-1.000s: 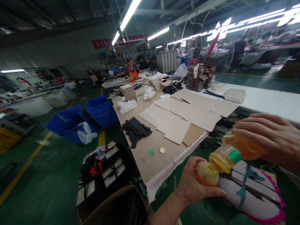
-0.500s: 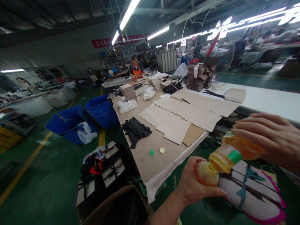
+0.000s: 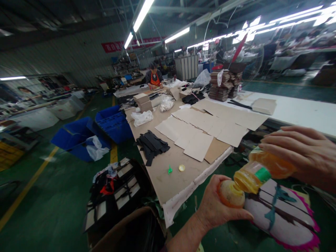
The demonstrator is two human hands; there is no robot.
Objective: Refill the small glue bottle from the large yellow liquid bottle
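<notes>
In my left hand [image 3: 210, 206] is a small rounded bottle [image 3: 231, 197] with a pale, speckled top and orange sides. My right hand [image 3: 309, 154] grips a larger clear bottle [image 3: 277, 164] of orange-yellow liquid, tilted down to the left. Its wide yellowish end, with a green patch, meets the small bottle's opening. Whether liquid is flowing cannot be made out. A small green nozzle-like piece [image 3: 169, 170] and a round yellowish cap [image 3: 181, 168] lie on the near part of the table [image 3: 160, 185].
Beige boards [image 3: 196, 140] and black strips [image 3: 153, 144] lie on the table. Below the hands is a white, pink-edged cushion [image 3: 291, 220]. Blue bins [image 3: 76, 138] and a box of black pieces [image 3: 118, 189] stand at left. A person in an orange apron [image 3: 154, 80] works at the far end.
Both hands and both bottles hold nearly the same pose. The person at the far end has lowered their head and shifted slightly.
</notes>
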